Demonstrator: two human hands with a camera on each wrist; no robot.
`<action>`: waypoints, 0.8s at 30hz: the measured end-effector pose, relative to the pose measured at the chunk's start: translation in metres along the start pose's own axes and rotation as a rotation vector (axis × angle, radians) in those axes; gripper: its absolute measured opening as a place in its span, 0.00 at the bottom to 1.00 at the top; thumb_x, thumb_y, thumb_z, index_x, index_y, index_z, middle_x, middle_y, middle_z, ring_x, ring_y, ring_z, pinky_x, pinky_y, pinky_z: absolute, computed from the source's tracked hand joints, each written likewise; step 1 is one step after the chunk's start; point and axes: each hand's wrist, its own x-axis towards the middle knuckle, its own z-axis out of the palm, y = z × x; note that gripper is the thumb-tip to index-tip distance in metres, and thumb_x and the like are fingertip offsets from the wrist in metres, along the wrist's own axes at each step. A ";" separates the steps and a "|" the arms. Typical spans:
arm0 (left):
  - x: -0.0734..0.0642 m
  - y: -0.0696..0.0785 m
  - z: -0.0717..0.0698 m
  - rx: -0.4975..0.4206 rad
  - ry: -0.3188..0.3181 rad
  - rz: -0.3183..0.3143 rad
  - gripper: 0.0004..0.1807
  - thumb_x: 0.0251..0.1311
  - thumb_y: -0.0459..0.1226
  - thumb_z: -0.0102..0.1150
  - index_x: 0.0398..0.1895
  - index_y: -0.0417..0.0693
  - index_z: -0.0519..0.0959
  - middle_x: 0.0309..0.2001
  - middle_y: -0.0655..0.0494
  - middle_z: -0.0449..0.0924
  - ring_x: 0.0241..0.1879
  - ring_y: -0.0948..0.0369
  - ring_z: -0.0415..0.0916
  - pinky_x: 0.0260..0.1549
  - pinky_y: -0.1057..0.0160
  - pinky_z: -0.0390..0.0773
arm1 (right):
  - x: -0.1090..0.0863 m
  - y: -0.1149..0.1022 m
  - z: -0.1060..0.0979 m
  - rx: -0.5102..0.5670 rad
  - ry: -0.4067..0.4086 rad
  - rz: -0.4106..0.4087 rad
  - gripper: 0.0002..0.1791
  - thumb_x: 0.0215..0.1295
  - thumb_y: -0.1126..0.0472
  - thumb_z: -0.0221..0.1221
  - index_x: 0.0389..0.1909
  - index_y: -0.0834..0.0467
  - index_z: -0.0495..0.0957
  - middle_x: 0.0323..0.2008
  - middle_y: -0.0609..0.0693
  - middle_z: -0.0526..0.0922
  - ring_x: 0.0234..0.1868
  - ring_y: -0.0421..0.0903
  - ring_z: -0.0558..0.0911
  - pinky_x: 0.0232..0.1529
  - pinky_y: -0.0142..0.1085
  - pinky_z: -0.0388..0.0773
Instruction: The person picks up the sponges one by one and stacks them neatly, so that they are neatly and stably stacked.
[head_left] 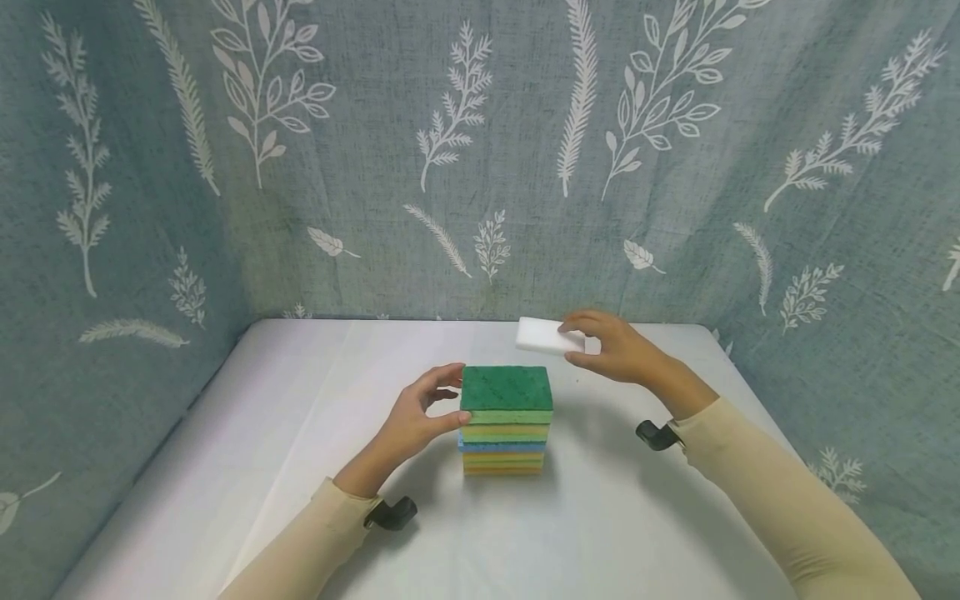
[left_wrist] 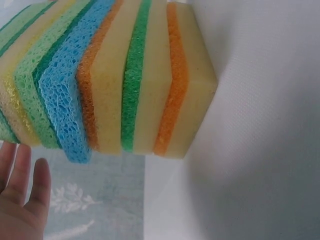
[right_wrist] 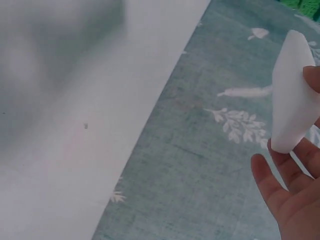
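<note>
A stack of several sponges [head_left: 504,450] stands upright on the table, in green, yellow, blue and orange layers. A dark green scouring face [head_left: 506,388] tops it. At the stack's upper left side is my left hand [head_left: 422,412], thumb at the front corner and fingertips near the back corner. The left wrist view shows the layers [left_wrist: 105,85] side-on, with straight fingers [left_wrist: 40,182] at their edge. My right hand [head_left: 611,346] pinches a white block-shaped sponge [head_left: 542,335] by its right end, above and behind the stack. In the right wrist view, thumb and fingers grip that white sponge [right_wrist: 291,95].
A white cloth-covered table [head_left: 322,417] lies beneath. Blue-grey curtain [head_left: 375,167] with white leaf prints encloses the back and both sides. Dark wrist cameras [head_left: 657,435] are strapped at both sleeves.
</note>
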 end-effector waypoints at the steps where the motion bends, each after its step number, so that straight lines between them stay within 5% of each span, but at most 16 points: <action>1: 0.000 0.000 0.000 0.000 0.000 0.000 0.35 0.49 0.37 0.64 0.61 0.47 0.62 0.50 0.51 0.69 0.52 0.55 0.65 0.50 0.47 0.67 | -0.001 -0.001 -0.001 0.006 0.006 -0.007 0.23 0.55 0.44 0.57 0.51 0.47 0.72 0.55 0.44 0.68 0.52 0.45 0.69 0.44 0.44 0.73; 14: 0.001 0.000 -0.001 -0.005 -0.005 -0.001 0.35 0.49 0.38 0.64 0.61 0.48 0.62 0.51 0.52 0.69 0.52 0.57 0.65 0.50 0.48 0.67 | -0.007 -0.022 -0.006 0.080 0.075 -0.210 0.21 0.55 0.48 0.59 0.50 0.49 0.74 0.53 0.45 0.70 0.55 0.43 0.67 0.48 0.42 0.71; 24: 0.001 -0.001 -0.001 -0.004 -0.005 -0.011 0.35 0.49 0.38 0.65 0.61 0.49 0.62 0.50 0.54 0.69 0.52 0.59 0.66 0.51 0.49 0.67 | -0.012 -0.038 0.005 0.169 0.078 -0.248 0.21 0.54 0.48 0.59 0.49 0.49 0.74 0.52 0.43 0.70 0.53 0.41 0.68 0.50 0.42 0.70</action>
